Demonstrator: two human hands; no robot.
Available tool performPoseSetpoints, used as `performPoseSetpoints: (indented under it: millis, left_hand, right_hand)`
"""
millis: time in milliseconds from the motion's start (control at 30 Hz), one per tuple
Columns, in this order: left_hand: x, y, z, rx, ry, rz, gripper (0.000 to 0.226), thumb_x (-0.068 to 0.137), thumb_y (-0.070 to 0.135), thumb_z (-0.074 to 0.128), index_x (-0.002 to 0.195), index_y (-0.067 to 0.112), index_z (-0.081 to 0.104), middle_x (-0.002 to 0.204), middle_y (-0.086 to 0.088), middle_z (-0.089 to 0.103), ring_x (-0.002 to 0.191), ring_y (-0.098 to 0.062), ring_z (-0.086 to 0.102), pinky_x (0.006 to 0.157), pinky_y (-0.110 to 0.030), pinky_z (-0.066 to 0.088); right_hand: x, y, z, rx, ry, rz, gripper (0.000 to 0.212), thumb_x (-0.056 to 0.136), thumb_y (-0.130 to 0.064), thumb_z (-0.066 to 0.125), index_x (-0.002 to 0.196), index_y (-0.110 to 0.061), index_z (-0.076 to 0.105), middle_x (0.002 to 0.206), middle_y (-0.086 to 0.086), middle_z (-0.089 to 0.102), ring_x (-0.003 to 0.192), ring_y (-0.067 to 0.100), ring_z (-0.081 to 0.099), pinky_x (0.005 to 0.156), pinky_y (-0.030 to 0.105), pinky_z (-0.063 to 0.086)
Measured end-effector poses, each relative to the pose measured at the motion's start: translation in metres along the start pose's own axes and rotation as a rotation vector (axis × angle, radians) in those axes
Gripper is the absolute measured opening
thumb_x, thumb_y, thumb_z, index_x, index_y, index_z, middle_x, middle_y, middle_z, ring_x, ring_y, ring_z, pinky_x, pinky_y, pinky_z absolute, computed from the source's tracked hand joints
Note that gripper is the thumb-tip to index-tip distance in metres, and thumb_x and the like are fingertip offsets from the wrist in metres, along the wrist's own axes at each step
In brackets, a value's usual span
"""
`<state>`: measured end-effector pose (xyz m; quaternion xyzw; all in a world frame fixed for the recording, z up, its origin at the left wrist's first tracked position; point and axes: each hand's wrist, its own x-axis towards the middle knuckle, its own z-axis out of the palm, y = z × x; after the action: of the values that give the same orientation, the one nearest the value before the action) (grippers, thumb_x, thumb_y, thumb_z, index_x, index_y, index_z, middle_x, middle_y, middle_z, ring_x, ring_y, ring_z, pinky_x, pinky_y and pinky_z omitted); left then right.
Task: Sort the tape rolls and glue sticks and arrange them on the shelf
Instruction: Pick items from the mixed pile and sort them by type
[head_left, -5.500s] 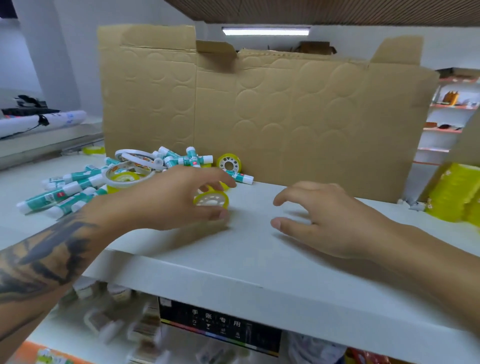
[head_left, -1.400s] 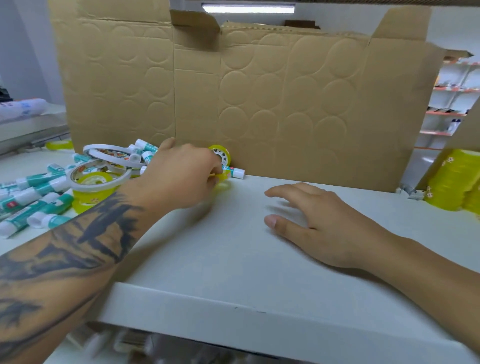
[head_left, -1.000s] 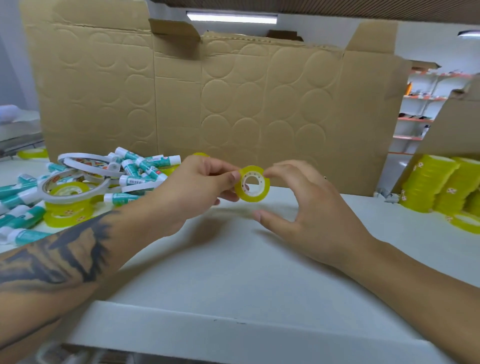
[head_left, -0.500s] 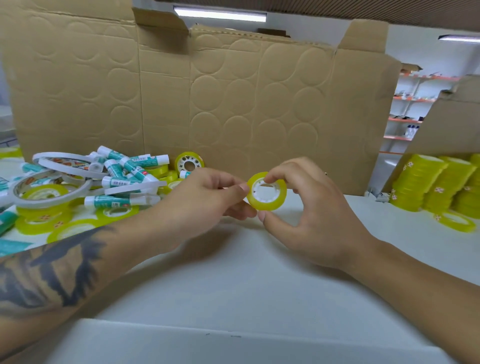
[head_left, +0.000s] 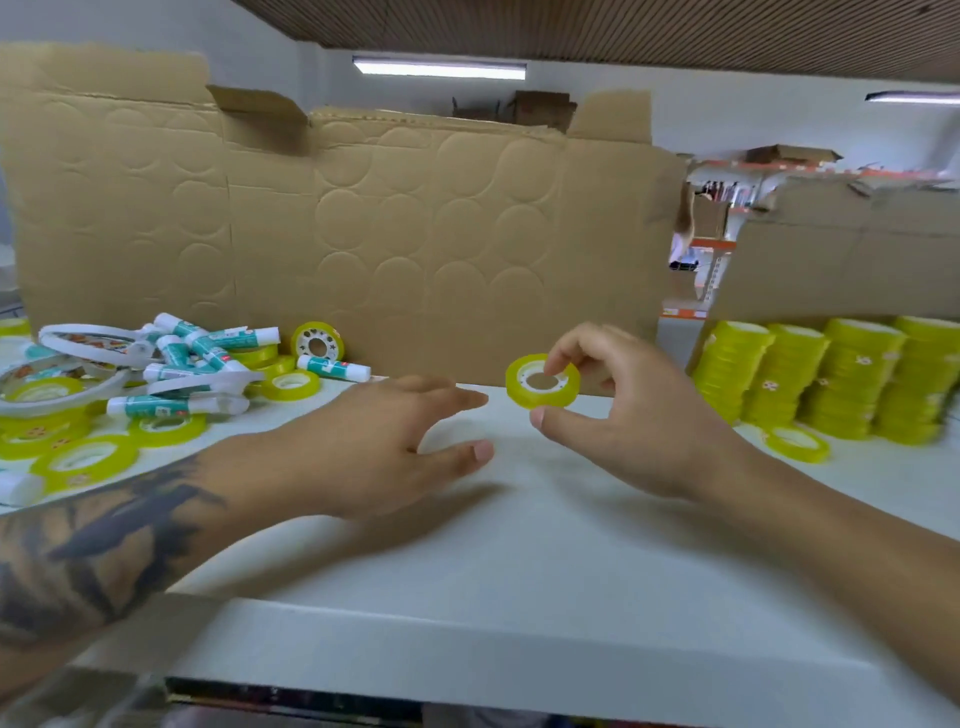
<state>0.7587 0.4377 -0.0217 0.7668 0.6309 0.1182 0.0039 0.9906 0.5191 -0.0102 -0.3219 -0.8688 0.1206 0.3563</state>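
My right hand (head_left: 623, 415) pinches a small yellow tape roll (head_left: 543, 381) between thumb and fingers, held just above the white shelf (head_left: 519, 545). My left hand (head_left: 384, 441) hovers to its left with straight, spread fingers and holds nothing. A mixed pile sits at the far left: teal-and-white glue sticks (head_left: 208, 345), yellow tape rolls (head_left: 83, 460) and large thin white tape rings (head_left: 88, 340). One yellow roll (head_left: 317, 340) stands on edge against the cardboard. Stacks of yellow tape rolls (head_left: 815, 379) stand at the right, with a single roll (head_left: 797, 443) lying in front of them.
A tall flattened cardboard sheet (head_left: 389, 234) stands along the back of the shelf. A second cardboard box (head_left: 841, 254) sits behind the stacks at right. The shelf's front edge (head_left: 467, 654) runs across the bottom, with a lower shelf below it.
My left hand picked a yellow roll from the pile and passed it to my right hand. The left hand has now let go and drawn back to the left; the right hand alone holds the roll.
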Motion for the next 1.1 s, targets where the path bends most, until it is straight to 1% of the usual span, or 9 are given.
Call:
performPoseSetpoints:
  millis: [100,233,300,400,467,600,700,800,1100]
  left_hand:
    - [0.018,0.044,0.005,0.06,-0.07,-0.001,0.079,0.089,0.082,0.027,0.155,0.041,0.034,0.162,0.009,0.034,0.149,-0.008,0.028,0.119,-0.027,0.026]
    - [0.051,0.096,0.021,0.071,-0.144,-0.023,0.068,0.096,0.073,0.031,0.156,0.042,0.03,0.165,0.011,0.028,0.153,-0.006,0.017,0.124,-0.038,0.02]
    - [0.066,0.12,0.028,0.081,-0.169,-0.024,0.068,0.095,0.074,0.03,0.156,0.044,0.03,0.164,0.013,0.028,0.153,-0.007,0.018,0.123,-0.037,0.021]
    - [0.09,0.151,0.036,0.1,-0.204,-0.044,0.066,0.096,0.074,0.031,0.154,0.045,0.031,0.162,0.015,0.03,0.15,-0.01,0.027,0.121,-0.037,0.025]
    - [0.105,0.166,0.041,0.131,-0.221,-0.066,0.065,0.095,0.075,0.032,0.153,0.046,0.031,0.161,0.016,0.032,0.149,-0.012,0.03,0.12,-0.039,0.028]
    - [0.118,0.179,0.058,0.078,-0.267,-0.122,0.069,0.091,0.079,0.029,0.153,0.048,0.029,0.161,0.016,0.03,0.15,-0.013,0.027,0.121,-0.041,0.025]
    - [0.116,0.177,0.066,0.031,-0.295,-0.136,0.081,0.083,0.085,0.021,0.156,0.05,0.021,0.165,0.018,0.02,0.153,-0.008,0.015,0.124,-0.038,0.015]
    - [0.115,0.174,0.067,0.032,-0.297,-0.141,0.089,0.076,0.088,0.015,0.157,0.05,0.017,0.167,0.019,0.016,0.154,-0.008,0.013,0.125,-0.038,0.013]
    - [0.117,0.173,0.066,0.031,-0.316,-0.114,0.087,0.08,0.086,0.017,0.158,0.048,0.016,0.168,0.015,0.015,0.155,-0.009,0.011,0.126,-0.037,0.013]
  right_hand:
    - [-0.021,0.03,-0.035,-0.086,-0.045,0.034,0.027,0.076,-0.032,0.08,0.091,-0.03,0.059,0.094,-0.015,0.056,0.094,-0.006,0.052,0.077,0.011,0.038]
    - [-0.042,0.078,-0.079,-0.173,-0.083,0.084,0.026,0.075,-0.035,0.079,0.089,-0.031,0.058,0.097,-0.014,0.057,0.095,0.002,0.052,0.075,0.009,0.036]
    - [-0.049,0.102,-0.094,-0.214,-0.104,0.108,0.026,0.076,-0.04,0.078,0.089,-0.033,0.057,0.099,-0.016,0.057,0.097,0.004,0.053,0.074,0.011,0.036]
    - [-0.053,0.131,-0.108,-0.242,-0.134,0.134,0.025,0.079,-0.044,0.076,0.092,-0.033,0.057,0.101,-0.016,0.059,0.1,0.011,0.056,0.08,0.028,0.045]
    - [-0.053,0.145,-0.112,-0.265,-0.152,0.127,0.025,0.082,-0.046,0.074,0.094,-0.033,0.056,0.102,-0.014,0.06,0.097,0.015,0.058,0.083,0.034,0.047]
    - [-0.058,0.166,-0.107,-0.293,-0.174,0.123,0.025,0.087,-0.049,0.069,0.102,-0.033,0.056,0.1,-0.016,0.055,0.087,0.01,0.046,0.081,0.032,0.037]
    - [-0.06,0.174,-0.104,-0.245,-0.191,0.176,0.025,0.087,-0.049,0.068,0.105,-0.035,0.058,0.105,-0.02,0.055,0.095,0.011,0.049,0.092,0.034,0.04]
    - [-0.059,0.18,-0.099,-0.269,-0.196,0.2,0.023,0.088,-0.053,0.065,0.103,-0.038,0.057,0.105,-0.02,0.056,0.107,0.014,0.053,0.1,0.038,0.037]
    - [-0.057,0.179,-0.087,-0.349,-0.171,0.28,0.021,0.088,-0.052,0.057,0.103,-0.037,0.06,0.12,-0.013,0.055,0.12,0.016,0.048,0.102,0.041,0.031]
